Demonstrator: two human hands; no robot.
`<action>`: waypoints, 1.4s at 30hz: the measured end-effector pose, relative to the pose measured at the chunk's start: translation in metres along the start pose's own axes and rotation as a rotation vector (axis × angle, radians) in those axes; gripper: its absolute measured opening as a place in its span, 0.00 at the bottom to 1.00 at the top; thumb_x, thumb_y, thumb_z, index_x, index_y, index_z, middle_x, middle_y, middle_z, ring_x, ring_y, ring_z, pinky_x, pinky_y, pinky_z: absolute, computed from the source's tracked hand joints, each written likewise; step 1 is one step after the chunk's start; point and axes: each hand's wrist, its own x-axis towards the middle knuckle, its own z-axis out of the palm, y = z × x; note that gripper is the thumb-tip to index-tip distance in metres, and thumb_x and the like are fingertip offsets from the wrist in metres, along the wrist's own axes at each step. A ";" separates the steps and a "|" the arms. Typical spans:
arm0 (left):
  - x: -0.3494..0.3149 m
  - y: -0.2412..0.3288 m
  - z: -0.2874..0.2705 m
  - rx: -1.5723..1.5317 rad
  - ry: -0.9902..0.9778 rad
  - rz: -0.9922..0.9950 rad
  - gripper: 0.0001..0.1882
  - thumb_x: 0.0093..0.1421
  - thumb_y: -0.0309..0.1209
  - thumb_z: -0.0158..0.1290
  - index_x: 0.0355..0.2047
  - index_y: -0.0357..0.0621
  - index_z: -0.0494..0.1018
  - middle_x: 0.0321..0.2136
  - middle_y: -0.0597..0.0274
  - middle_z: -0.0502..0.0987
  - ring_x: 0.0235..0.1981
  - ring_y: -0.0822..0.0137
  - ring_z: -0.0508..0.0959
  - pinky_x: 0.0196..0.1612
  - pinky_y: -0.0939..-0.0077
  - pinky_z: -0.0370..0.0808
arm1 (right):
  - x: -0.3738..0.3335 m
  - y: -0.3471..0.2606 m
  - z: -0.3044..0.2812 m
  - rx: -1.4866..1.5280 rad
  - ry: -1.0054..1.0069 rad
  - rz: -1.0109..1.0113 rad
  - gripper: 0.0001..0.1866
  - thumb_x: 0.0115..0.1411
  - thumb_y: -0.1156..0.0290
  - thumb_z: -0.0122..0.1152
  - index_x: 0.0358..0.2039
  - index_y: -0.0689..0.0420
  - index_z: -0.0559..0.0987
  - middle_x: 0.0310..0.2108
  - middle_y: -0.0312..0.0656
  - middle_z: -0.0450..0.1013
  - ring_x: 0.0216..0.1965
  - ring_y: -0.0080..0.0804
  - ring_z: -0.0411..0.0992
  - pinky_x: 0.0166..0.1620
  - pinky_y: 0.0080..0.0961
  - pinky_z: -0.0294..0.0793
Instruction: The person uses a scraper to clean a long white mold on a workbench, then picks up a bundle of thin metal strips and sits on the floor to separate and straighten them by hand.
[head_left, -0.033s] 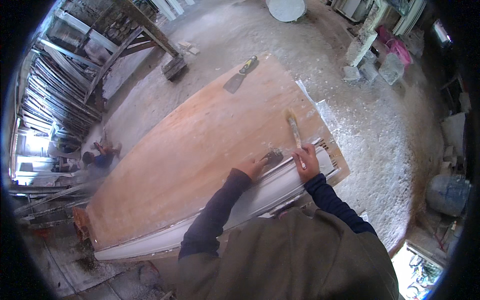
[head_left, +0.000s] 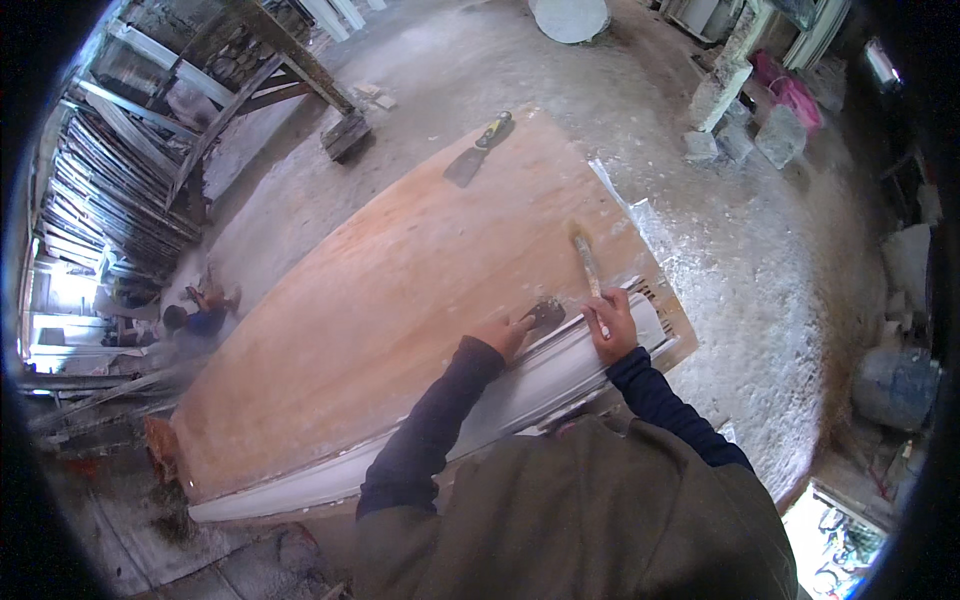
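My right hand (head_left: 612,325) is closed round the handle of a paintbrush (head_left: 588,264), whose bristles point away from me over the tabletop. My left hand (head_left: 503,337) pinches a small dark flat piece (head_left: 546,312) with pale specks; its exact kind does not show. Both hands are just above a long white moulding (head_left: 520,392) with ridged edges, which runs along the near side of a dusty orange-brown board table (head_left: 370,290). Toward the far edge lies a putty knife (head_left: 478,152) with a yellow-and-black handle.
A wooden post (head_left: 345,135) stands beyond the table. Stacked poles (head_left: 115,200) lean at the left, near a crouching person (head_left: 200,315). White rubble (head_left: 735,135) and a pink bag (head_left: 795,100) lie far right. A bluish drum (head_left: 895,388) stands at the right.
The dark piece in my left hand has tilted slightly and shows fewer white bits on top. The brush's bristle end has shifted a little. Both hands stay almost in place.
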 end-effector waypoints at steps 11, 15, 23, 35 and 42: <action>0.028 -0.014 0.044 0.005 0.056 -0.008 0.14 0.53 0.31 0.40 0.41 0.48 0.65 0.28 0.48 0.71 0.30 0.51 0.72 0.32 0.61 0.69 | 0.001 0.003 -0.002 0.049 0.012 -0.005 0.07 0.47 0.75 0.55 0.29 0.57 0.71 0.30 0.48 0.61 0.31 0.41 0.63 0.34 0.29 0.66; 0.017 -0.019 0.022 -0.002 -0.063 -0.063 0.14 0.54 0.32 0.39 0.42 0.49 0.64 0.30 0.48 0.71 0.31 0.52 0.73 0.32 0.62 0.69 | -0.001 0.006 -0.002 0.063 -0.025 0.034 0.07 0.47 0.75 0.56 0.29 0.56 0.72 0.31 0.48 0.62 0.32 0.42 0.64 0.34 0.29 0.66; 0.022 -0.001 0.032 0.053 0.038 -0.109 0.13 0.57 0.38 0.38 0.41 0.53 0.67 0.23 0.50 0.71 0.27 0.53 0.73 0.28 0.60 0.69 | 0.002 0.000 -0.002 0.064 -0.033 0.019 0.07 0.47 0.75 0.56 0.30 0.56 0.72 0.30 0.48 0.62 0.31 0.42 0.64 0.33 0.30 0.66; -0.035 0.021 -0.035 -0.047 -0.119 -0.148 0.14 0.55 0.35 0.40 0.43 0.57 0.66 0.23 0.51 0.70 0.25 0.55 0.73 0.26 0.65 0.69 | 0.003 0.000 -0.004 0.021 -0.021 -0.019 0.06 0.48 0.73 0.55 0.30 0.57 0.72 0.30 0.48 0.62 0.31 0.42 0.65 0.32 0.29 0.66; -0.027 -0.032 0.003 0.000 -0.064 0.029 0.15 0.56 0.34 0.39 0.45 0.58 0.64 0.28 0.50 0.69 0.29 0.52 0.72 0.29 0.64 0.69 | -0.001 0.003 -0.003 0.053 -0.035 0.034 0.06 0.49 0.73 0.55 0.30 0.57 0.72 0.30 0.48 0.62 0.30 0.41 0.65 0.32 0.29 0.67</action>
